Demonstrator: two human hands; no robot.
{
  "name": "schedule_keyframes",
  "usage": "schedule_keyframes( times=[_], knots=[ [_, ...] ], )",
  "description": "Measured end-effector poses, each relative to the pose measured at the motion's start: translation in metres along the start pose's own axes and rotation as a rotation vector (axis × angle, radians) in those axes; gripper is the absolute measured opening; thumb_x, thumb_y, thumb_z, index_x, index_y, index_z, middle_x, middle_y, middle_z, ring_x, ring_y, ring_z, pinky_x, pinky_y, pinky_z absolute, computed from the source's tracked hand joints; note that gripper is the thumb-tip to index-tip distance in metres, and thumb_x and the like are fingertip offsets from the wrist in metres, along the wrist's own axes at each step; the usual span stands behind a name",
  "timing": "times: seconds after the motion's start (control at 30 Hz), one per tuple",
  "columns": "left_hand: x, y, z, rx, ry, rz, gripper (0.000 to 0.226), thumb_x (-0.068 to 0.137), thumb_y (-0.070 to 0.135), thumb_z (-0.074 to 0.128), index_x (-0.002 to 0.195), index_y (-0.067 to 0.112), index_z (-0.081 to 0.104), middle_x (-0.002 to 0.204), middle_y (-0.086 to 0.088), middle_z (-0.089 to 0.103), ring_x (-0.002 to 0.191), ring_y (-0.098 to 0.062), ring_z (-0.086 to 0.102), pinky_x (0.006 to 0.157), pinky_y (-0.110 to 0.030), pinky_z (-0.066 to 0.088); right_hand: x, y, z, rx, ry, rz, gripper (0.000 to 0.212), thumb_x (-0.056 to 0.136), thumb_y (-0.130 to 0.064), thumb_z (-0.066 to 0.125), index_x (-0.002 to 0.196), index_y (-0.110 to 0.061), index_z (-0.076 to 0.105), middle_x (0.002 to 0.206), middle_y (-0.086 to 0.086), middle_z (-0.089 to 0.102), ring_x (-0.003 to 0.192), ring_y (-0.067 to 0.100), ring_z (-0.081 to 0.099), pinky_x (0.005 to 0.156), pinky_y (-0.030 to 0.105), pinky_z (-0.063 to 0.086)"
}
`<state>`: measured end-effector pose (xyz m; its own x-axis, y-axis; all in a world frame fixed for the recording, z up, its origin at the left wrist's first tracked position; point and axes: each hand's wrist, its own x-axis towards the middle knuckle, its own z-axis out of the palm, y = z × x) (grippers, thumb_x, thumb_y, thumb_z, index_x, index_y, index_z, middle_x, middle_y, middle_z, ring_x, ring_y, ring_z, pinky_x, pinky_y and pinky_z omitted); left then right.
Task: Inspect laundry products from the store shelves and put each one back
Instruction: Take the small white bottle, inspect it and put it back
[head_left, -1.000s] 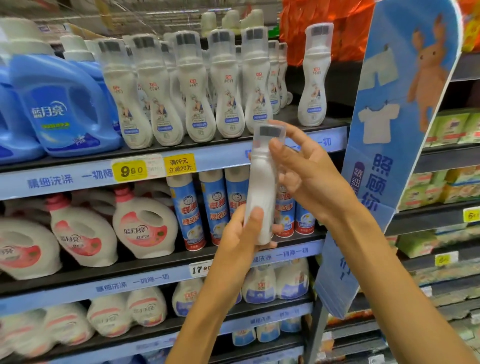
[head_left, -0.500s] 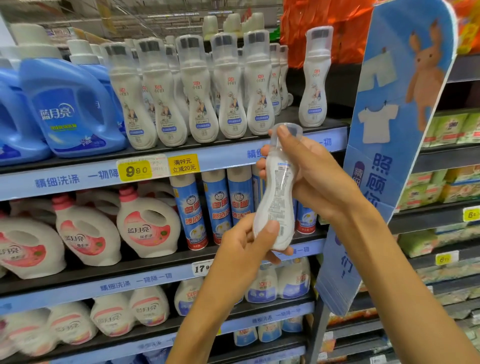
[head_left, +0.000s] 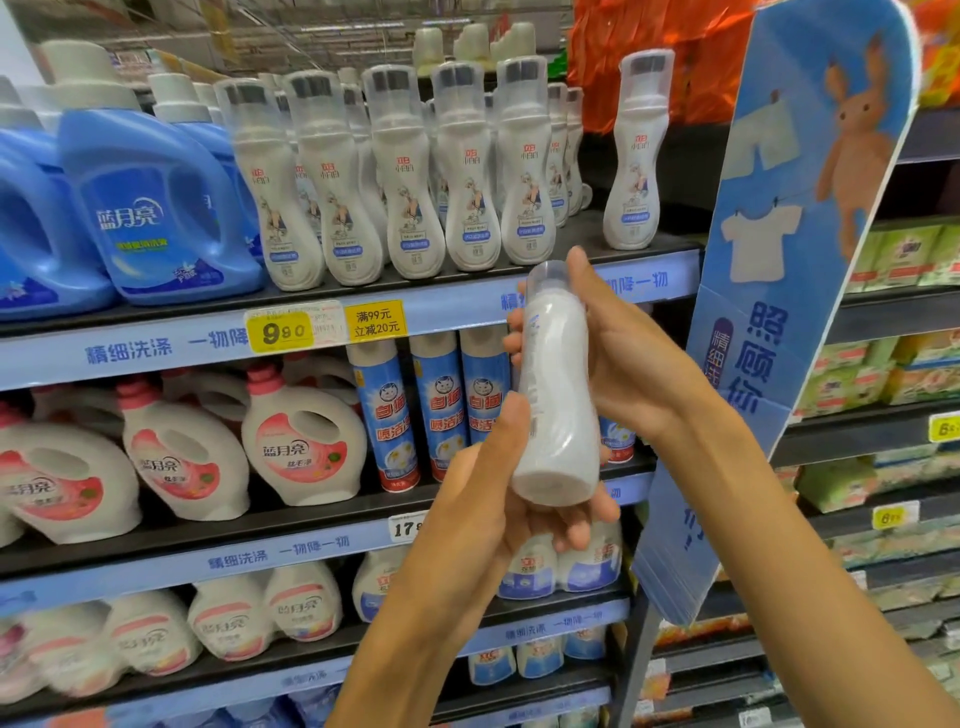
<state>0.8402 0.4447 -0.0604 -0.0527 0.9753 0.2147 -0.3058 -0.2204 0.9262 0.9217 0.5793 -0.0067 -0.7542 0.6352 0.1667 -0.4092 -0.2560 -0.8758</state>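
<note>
From my remote feed, the left hand (head_left: 483, 499) cups the base of a white bottle (head_left: 558, 395), thumb pressed up its side and fingers curled beneath. The right hand (head_left: 618, 358) wraps the bottle's upper half from behind, fingertips showing at its left edge by the clear cap. I see the bottle held in front of the shelves, tilted slightly, bottom toward the camera. Behind it stand blue spray cans (head_left: 436, 410) on the middle shelf, beside pink-labelled white jugs (head_left: 304, 447). Above, a yellow price tag (head_left: 280, 332) sits under a row of matching white bottles (head_left: 415, 176) and blue detergent jugs (head_left: 156, 208). A blue rabbit sign (head_left: 810, 218) juts out at right.
</note>
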Motion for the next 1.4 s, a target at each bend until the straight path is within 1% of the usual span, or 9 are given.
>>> schedule_keyframes(
  times=[0.2, 0.47, 0.57, 0.67, 0.87, 0.97, 1.07, 1.17, 1.4],
  knots=[
    [-0.002, 0.002, -0.002, -0.006, 0.002, -0.022, 0.068, 0.077, 0.069, 0.041, 0.077, 0.009, 0.074, 0.059, -0.013, 0.065, 0.041, -0.013, 0.052, 0.044, -0.020, 0.044, 0.004, 0.022, -0.006, -0.029, 0.112, 0.134, 0.045, 0.091, -0.048, 0.051, 0.105, -0.006, 0.059, 0.082, 0.010, 0.065, 0.071, 0.017, 0.066, 0.066, 0.031, 0.057],
    [0.000, 0.001, -0.006, 0.009, 0.041, -0.070, 0.067, 0.076, 0.068, 0.045, 0.078, 0.007, 0.073, 0.063, -0.015, 0.066, 0.044, -0.015, 0.056, 0.043, -0.021, 0.045, 0.008, 0.033, -0.007, 0.168, 0.110, 0.225, 0.052, 0.091, -0.046, 0.052, 0.122, -0.005, 0.055, 0.084, 0.010, 0.064, 0.067, 0.017, 0.066, 0.059, 0.027, 0.056],
    [0.003, -0.001, -0.010, 0.020, 0.087, -0.041, 0.057, 0.073, 0.065, 0.053, 0.079, 0.013, 0.076, 0.066, -0.015, 0.068, 0.046, -0.015, 0.059, 0.044, -0.021, 0.048, 0.007, 0.022, -0.005, 0.201, 0.062, 0.161, 0.048, 0.096, -0.046, 0.043, 0.113, -0.004, 0.056, 0.087, 0.012, 0.068, 0.068, 0.019, 0.068, 0.060, 0.028, 0.057],
    [0.007, -0.008, -0.014, 0.025, 0.176, 0.020, 0.049, 0.075, 0.059, 0.055, 0.089, 0.016, 0.076, 0.072, -0.013, 0.069, 0.053, -0.016, 0.061, 0.050, -0.022, 0.051, 0.003, 0.008, -0.001, 0.121, -0.020, 0.016, 0.051, 0.098, -0.043, 0.037, 0.124, -0.002, 0.051, 0.102, 0.014, 0.071, 0.087, 0.024, 0.071, 0.071, 0.032, 0.058],
    [0.019, -0.019, -0.018, 0.246, 0.380, 0.182, 0.055, 0.077, 0.067, 0.057, 0.114, 0.027, 0.055, 0.090, 0.009, 0.070, 0.079, -0.010, 0.068, 0.065, -0.021, 0.054, -0.008, -0.006, 0.008, -0.214, 0.025, -0.343, 0.044, 0.082, -0.036, 0.056, 0.116, -0.009, 0.057, 0.106, 0.007, 0.072, 0.102, 0.027, 0.068, 0.081, 0.033, 0.057],
    [0.023, -0.021, -0.019, 0.388, 0.408, 0.168, 0.069, 0.073, 0.068, 0.062, 0.122, 0.022, 0.048, 0.084, 0.003, 0.068, 0.064, -0.006, 0.062, 0.060, -0.017, 0.050, -0.008, -0.006, 0.012, -0.303, 0.096, -0.404, 0.042, 0.079, -0.039, 0.059, 0.112, -0.015, 0.059, 0.102, 0.003, 0.073, 0.100, 0.023, 0.069, 0.081, 0.032, 0.057],
    [0.025, -0.026, -0.019, 0.185, 0.308, 0.125, 0.073, 0.077, 0.068, 0.049, 0.121, 0.009, 0.049, 0.064, 0.001, 0.062, 0.047, -0.009, 0.047, 0.047, -0.018, 0.042, -0.007, -0.001, 0.013, -0.344, 0.072, -0.393, 0.041, 0.082, -0.041, 0.056, 0.116, -0.017, 0.058, 0.111, 0.001, 0.071, 0.103, 0.020, 0.068, 0.081, 0.027, 0.056],
    [0.026, -0.028, -0.016, -0.031, 0.138, 0.107, 0.057, 0.082, 0.067, 0.042, 0.110, 0.023, 0.066, 0.075, -0.010, 0.066, 0.045, -0.011, 0.046, 0.042, -0.019, 0.038, -0.005, 0.003, 0.009, -0.304, -0.014, -0.310, 0.036, 0.089, -0.028, 0.055, 0.123, -0.017, 0.053, 0.116, 0.005, 0.069, 0.103, 0.025, 0.068, 0.084, 0.032, 0.056],
    [0.033, -0.028, -0.029, 0.294, 0.261, 0.198, 0.041, 0.084, 0.056, 0.058, 0.115, 0.029, 0.057, 0.105, 0.003, 0.070, 0.095, -0.012, 0.067, 0.075, -0.020, 0.054, -0.011, 0.000, 0.001, -0.300, -0.111, -0.428, 0.061, 0.082, -0.013, 0.061, 0.139, -0.008, 0.040, 0.136, 0.010, 0.056, 0.123, 0.029, 0.055, 0.100, 0.043, 0.048]
  ],
)
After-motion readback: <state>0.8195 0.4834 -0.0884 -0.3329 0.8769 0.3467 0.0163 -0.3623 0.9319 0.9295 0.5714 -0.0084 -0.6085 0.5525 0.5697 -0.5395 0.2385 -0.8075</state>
